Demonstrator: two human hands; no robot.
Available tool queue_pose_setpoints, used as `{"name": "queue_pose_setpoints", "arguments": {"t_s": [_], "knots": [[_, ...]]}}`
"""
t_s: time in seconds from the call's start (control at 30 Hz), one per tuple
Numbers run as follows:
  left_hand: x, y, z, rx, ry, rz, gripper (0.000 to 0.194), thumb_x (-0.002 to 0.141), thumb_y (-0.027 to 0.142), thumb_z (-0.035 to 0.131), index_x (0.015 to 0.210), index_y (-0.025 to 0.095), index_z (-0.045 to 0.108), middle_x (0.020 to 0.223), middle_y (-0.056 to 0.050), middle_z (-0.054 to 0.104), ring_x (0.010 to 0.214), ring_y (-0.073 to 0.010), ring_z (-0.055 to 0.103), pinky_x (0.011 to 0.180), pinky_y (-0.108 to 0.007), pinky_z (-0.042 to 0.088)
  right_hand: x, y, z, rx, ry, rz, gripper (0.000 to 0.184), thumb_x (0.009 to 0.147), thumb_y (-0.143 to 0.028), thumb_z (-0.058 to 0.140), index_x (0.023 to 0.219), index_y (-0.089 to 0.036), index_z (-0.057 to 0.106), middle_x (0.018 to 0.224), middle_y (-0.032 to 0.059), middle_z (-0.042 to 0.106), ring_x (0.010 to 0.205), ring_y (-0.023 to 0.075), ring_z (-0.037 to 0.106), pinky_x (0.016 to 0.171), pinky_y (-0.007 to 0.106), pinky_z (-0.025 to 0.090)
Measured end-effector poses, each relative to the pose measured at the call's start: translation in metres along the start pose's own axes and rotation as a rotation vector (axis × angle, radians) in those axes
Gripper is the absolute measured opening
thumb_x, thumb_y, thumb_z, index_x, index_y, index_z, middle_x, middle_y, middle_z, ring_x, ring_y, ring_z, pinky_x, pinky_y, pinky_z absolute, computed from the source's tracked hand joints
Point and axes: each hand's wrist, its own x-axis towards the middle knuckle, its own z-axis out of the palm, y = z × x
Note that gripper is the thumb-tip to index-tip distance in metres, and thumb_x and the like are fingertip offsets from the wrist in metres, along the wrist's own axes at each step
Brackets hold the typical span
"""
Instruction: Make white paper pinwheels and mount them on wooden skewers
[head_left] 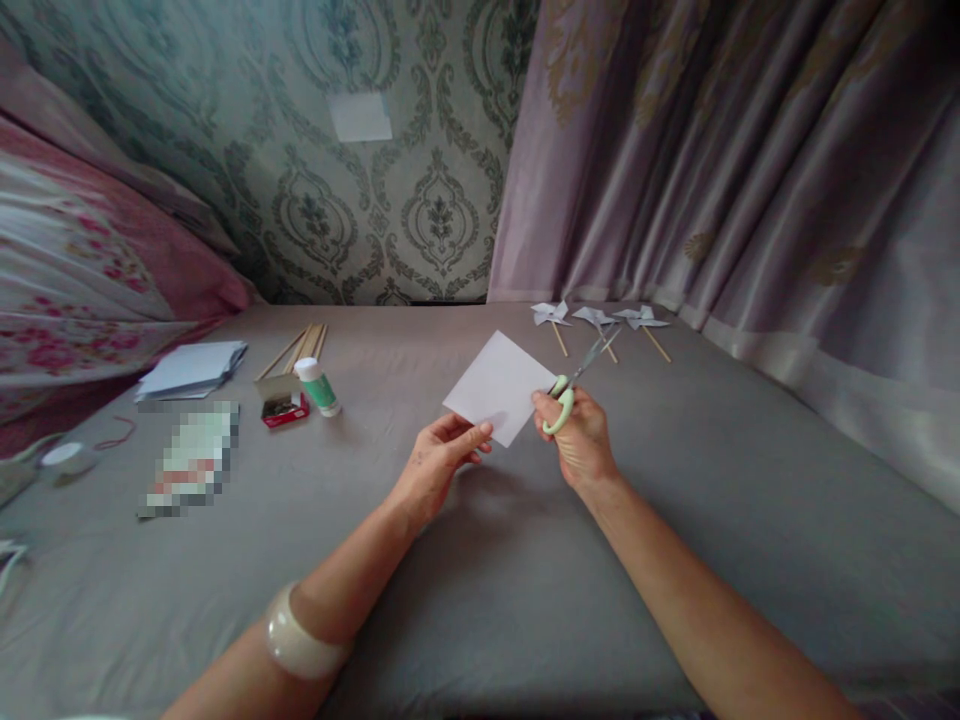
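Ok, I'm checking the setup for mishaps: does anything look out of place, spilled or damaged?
Only one thing stands out: the pixelated item left of the red box, its blocky blur hiding what it is. I see no spill, and the white sheet in the left hand shows no tear.

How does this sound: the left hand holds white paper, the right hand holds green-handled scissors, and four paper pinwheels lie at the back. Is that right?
Not quite: the head view shows three paper pinwheels at the back, not four. The left hand does hold the white paper, and the right hand the green-handled scissors.
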Motion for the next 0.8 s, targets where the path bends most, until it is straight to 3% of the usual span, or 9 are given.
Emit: {"name": "queue_pose_setpoints", "arguments": {"t_s": [0.2, 0.4, 0.57, 0.8], "knots": [[-0.003, -0.005, 0.007, 0.033, 0.018, -0.002, 0.028, 0.057, 0.034, 0.081, 0.068, 0.013, 0.067, 0.06, -0.002, 0.063, 0.054, -0.0086, 0.054, 0.054, -0.021, 0.039, -0.006, 0.002, 0.007, 0.017, 0.026, 0.013, 0.042, 0.057, -0.042, 0.078, 0.067, -0.02, 0.044, 0.043, -0.0098, 0.046, 0.037, 0.0042, 0.035, 0.035, 0.019, 0.026], [0.001, 0.004, -0.001, -0.01, 0.15, 0.065, 0.026, 0.056, 0.032, 0.081, 0.063, 0.013, 0.065, 0.059, -0.001, 0.062, 0.053, -0.0077, 0.052, 0.053, -0.02, 0.038, -0.009, 0.0, 0.006, -0.131, 0.028, 0.105, 0.049, 0.055, -0.054, 0.078, 0.074, -0.017, 0.051, 0.049, -0.0077, 0.049, 0.038, 0.0051, 0.036, 0.036, 0.02, 0.026], [0.003, 0.018, -0.012, -0.089, 0.249, 0.152, 0.026, 0.057, 0.032, 0.08, 0.062, 0.013, 0.064, 0.059, 0.0, 0.061, 0.054, -0.0067, 0.052, 0.053, -0.019, 0.038, -0.015, 0.001, 0.007, -0.397, -0.174, 0.234, 0.054, 0.055, -0.064, 0.072, 0.068, -0.014, 0.057, 0.047, -0.0062, 0.043, 0.042, 0.0065, 0.034, 0.039, 0.023, 0.024], [0.002, 0.027, -0.016, -0.138, 0.266, 0.196, 0.026, 0.059, 0.031, 0.079, 0.06, 0.013, 0.06, 0.061, -0.001, 0.061, 0.056, -0.0067, 0.052, 0.054, -0.018, 0.038, -0.029, 0.007, 0.007, -0.548, -0.524, 0.226, 0.05, 0.072, -0.065, 0.059, 0.071, -0.014, 0.06, 0.056, -0.0039, 0.043, 0.054, 0.0085, 0.035, 0.048, 0.023, 0.027]]}}
